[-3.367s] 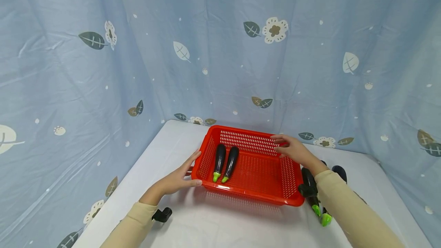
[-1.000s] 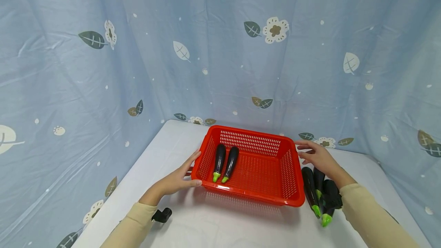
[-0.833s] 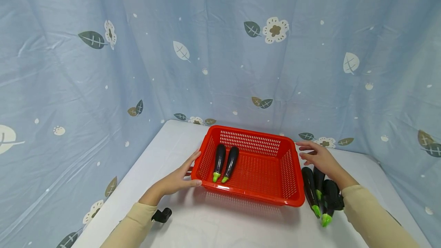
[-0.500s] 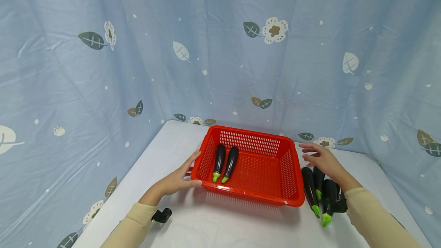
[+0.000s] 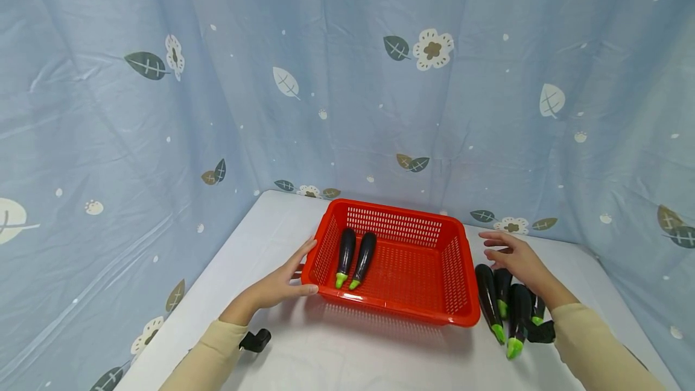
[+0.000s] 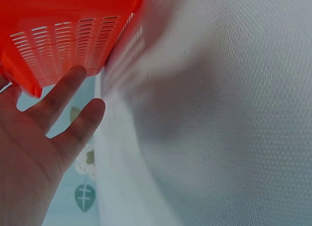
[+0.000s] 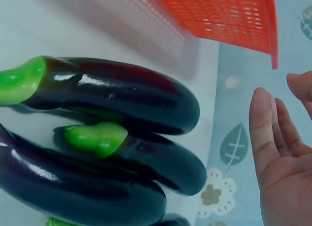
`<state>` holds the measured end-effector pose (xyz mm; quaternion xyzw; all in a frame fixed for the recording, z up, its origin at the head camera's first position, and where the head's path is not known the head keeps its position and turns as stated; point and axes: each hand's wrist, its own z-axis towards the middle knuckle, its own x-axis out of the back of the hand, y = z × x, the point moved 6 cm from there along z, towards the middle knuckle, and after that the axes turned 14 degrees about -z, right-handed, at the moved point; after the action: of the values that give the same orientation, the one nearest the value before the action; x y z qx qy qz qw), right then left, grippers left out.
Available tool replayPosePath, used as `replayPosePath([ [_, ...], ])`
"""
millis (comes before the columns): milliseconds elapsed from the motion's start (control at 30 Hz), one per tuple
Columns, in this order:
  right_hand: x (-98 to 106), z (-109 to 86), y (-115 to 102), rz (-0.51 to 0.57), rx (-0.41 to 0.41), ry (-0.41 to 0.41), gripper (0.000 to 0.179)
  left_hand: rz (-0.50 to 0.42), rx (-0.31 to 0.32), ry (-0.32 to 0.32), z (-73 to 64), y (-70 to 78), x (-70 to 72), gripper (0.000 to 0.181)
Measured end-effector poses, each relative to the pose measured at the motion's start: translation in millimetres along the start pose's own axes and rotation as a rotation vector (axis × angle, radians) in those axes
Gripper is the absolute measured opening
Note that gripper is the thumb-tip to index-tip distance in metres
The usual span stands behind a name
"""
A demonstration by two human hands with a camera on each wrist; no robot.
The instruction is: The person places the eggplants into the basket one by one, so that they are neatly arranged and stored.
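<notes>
A red plastic basket stands on the white table, with two dark eggplants lying side by side in its left part, green stems toward me. My left hand rests at the basket's left front corner, thumb by the front rim and straight fingers along the left side. In the left wrist view, two extended fingers show below the basket wall. My right hand is in the air right of the basket, fingers loosely bent and holding nothing. Under it lie several more eggplants, partly hidden by the wrist camera.
A blue curtain printed with leaves and flowers hangs behind and to both sides of the white table. Small black wrist cameras sit on both forearms.
My right hand has gone from above the basket's right side to beyond its right rim, over the loose eggplants, drifting slightly further right. Left hand, basket and its two eggplants have stayed put.
</notes>
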<state>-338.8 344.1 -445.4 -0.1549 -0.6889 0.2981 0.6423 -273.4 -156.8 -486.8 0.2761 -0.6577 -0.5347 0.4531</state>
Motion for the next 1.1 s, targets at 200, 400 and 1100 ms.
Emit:
replayPosePath([
  [200,0,-4.4,6,-0.005,-0.029,0.001,0.053,0.009,-0.028,-0.001,-0.4,1.3,-0.6,0.101],
  [400,2,-11.7,15,-0.036,-0.048,0.004,0.055,0.014,-0.048,-0.009,0.8,1.2,-0.8,0.100],
  [1100,13,-30.7,51,-0.074,-0.102,0.012,0.054,-0.002,-0.057,-0.011,1.5,-0.7,0.5,0.100],
])
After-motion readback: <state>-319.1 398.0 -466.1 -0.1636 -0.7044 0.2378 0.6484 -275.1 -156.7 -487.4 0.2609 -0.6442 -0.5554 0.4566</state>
